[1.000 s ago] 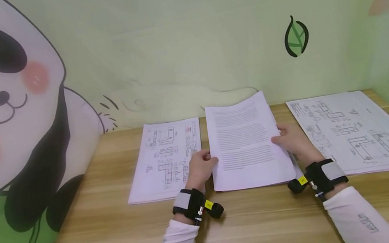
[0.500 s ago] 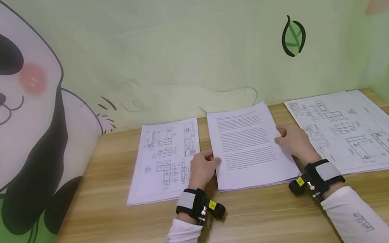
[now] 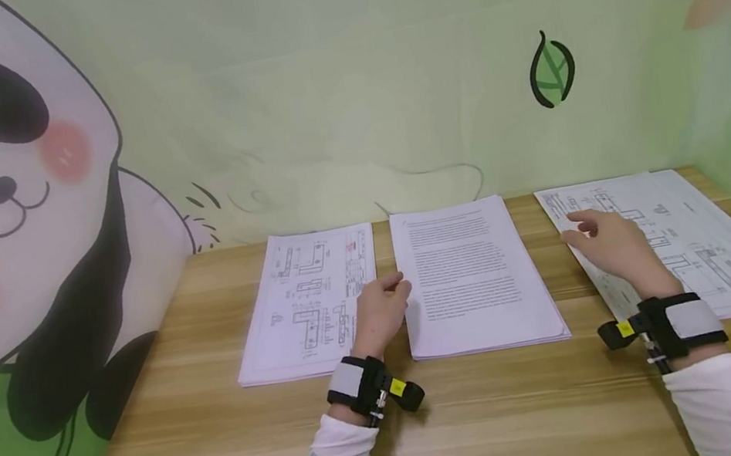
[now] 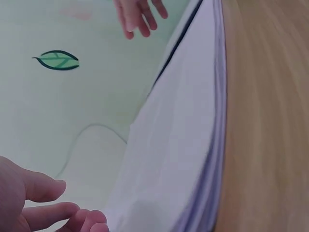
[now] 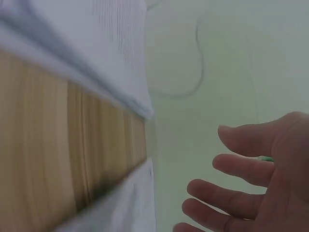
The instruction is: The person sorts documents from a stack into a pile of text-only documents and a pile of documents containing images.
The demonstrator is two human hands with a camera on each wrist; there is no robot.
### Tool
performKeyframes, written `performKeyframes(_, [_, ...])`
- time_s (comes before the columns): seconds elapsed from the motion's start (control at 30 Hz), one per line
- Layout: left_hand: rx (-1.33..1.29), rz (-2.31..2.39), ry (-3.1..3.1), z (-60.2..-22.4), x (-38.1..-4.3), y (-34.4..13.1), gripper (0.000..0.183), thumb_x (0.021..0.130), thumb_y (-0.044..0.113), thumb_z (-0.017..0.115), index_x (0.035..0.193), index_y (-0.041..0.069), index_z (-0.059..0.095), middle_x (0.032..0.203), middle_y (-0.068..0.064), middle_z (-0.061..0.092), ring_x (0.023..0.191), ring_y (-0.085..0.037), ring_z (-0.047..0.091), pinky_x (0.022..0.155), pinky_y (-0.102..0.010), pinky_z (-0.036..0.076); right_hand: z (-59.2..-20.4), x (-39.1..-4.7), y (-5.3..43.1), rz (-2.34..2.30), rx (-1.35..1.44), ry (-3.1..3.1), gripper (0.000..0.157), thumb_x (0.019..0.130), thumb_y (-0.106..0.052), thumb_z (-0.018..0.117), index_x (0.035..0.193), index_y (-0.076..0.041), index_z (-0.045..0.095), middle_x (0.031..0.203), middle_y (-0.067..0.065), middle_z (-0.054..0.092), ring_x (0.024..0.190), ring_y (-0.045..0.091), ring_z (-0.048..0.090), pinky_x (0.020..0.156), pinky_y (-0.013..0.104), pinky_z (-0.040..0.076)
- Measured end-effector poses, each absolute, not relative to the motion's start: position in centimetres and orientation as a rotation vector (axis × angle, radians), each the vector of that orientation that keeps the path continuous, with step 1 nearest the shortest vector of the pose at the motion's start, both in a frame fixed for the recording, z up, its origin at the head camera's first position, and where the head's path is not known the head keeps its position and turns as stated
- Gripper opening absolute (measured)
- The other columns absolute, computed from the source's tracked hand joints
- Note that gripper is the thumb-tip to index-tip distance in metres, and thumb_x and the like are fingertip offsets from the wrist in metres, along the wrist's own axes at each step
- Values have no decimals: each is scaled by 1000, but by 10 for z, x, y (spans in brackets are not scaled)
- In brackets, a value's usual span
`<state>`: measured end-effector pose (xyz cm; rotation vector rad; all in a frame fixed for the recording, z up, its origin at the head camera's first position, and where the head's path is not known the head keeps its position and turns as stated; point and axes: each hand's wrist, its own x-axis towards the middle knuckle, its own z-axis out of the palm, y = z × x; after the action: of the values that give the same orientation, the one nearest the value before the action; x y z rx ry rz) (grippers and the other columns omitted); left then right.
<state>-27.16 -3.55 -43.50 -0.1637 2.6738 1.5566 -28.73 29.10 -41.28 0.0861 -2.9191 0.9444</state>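
In the head view a stack of paper (image 3: 465, 268) printed with lines of text lies flat in the middle of the wooden table. My left hand (image 3: 380, 311) is at its left edge, fingers relaxed and thumb apart from them; the left wrist view shows nothing between its fingertips (image 4: 99, 217). The layered sheet edges (image 4: 217, 121) show there too. My right hand (image 3: 613, 244) is off the stack, above the left part of the right-hand drawing stack (image 3: 695, 228). Its fingers (image 5: 227, 195) are spread and loosely bent, holding nothing.
On the left lies another stack of technical drawings (image 3: 298, 300), partly behind my left hand. A backdrop (image 3: 321, 109) with a panda (image 3: 50, 179) and leaves rises behind the wooden table (image 3: 228, 450). Strips of table separate the three stacks.
The text stack, earlier raised at its far end between both hands, now lies flat. My right hand has let go and moved right over the drawings; my left hand has loosened, staying near the edge.
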Motion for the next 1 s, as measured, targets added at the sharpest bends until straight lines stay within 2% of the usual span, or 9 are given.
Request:
performKeyframes(0.1, [-79,1634,2639,-428,-268,-31,40,94,27,51,129,10,57,106,-13,66,86,-26,64,63,-27,49,-414,-282,317,844,100,-2922,60,95,-37,46,134,9,42,123,42,48,108,57,46,78,63,42])
performKeyframes(0.23, [45,1727,2565,-421,-263,-18,37,94,24,51,127,9,58,109,-14,66,90,-31,66,72,-33,55,-422,-273,356,794,39,-2990,70,95,-44,43,137,12,34,129,47,38,111,63,38,82,69,37])
performKeyframes(0.37, [97,1796,2458,-415,-258,1,36,94,24,53,126,11,60,114,-12,65,96,-29,65,85,-40,55,-432,-266,392,790,-86,-3049,80,94,-50,38,139,14,24,131,50,29,114,66,28,86,74,31])
performKeyframes(0.47, [113,1796,2396,-413,-255,17,35,93,25,53,126,13,60,115,-8,65,99,-27,65,88,-40,54,-438,-263,410,816,-202,-3057,84,93,-52,38,139,16,19,132,51,24,116,67,24,89,75,28])
performKeyframes(0.6, [173,1768,2356,-415,-252,42,35,93,27,54,125,16,60,110,-3,66,98,-26,65,86,-38,53,-445,-260,423,855,-329,-3048,88,92,-53,38,139,18,15,133,51,19,117,67,21,93,75,24])
performKeyframes(0.73, [253,1699,2352,-419,-249,69,37,91,28,55,127,19,59,119,-2,64,99,-22,64,84,-35,51,-452,-261,427,879,-384,-3029,86,92,-50,39,138,19,16,133,52,19,118,66,21,93,73,24])
performKeyframes(0.87, [301,1591,2370,-426,-244,95,42,91,29,56,131,18,54,132,-4,58,108,-16,60,88,-33,50,-456,-265,424,891,-429,-3025,84,92,-47,41,139,17,16,136,50,19,121,66,18,95,72,23])
performKeyframes(1.0, [226,1654,2231,-436,-241,122,47,89,26,58,133,15,51,127,-6,60,106,-18,61,92,-34,49,-455,-265,423,941,-473,-2991,85,92,-47,40,142,14,9,138,49,16,122,66,17,96,73,22])
